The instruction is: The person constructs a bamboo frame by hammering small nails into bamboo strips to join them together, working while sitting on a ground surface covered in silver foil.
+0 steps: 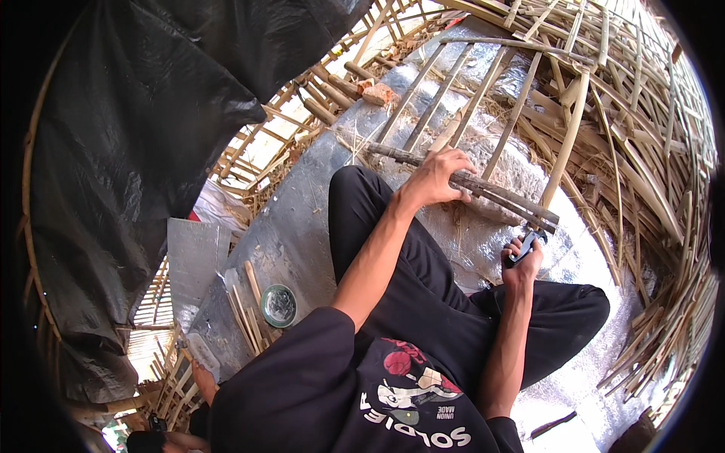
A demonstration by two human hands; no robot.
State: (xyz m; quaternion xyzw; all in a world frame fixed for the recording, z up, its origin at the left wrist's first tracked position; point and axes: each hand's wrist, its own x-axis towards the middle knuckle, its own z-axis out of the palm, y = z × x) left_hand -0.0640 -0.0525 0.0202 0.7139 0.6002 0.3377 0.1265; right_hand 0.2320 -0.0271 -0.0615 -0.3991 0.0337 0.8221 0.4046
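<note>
A rack of bamboo slats [516, 121] lies slanting before me. Its near crosspiece is a dark split stick [498, 193], and the slats run from it to a thin far rail [521, 47]. My left hand [442, 177] is closed around the dark stick near its middle. In my right hand [522, 260] is a pair of pliers [527, 248], gripped by the handles. The jaws are up at the right end of the dark stick, by the outermost slat. Whether they bite on anything there is too small to tell.
Cut bamboo strips [634, 162] pile up on the right. A small green-rimmed bowl [279, 305] and several sticks [245, 317] lie left of me on the grey sheet [302, 226]. Black plastic sheeting [143, 136] hangs at left. Another person's hand [204, 380] shows lower left.
</note>
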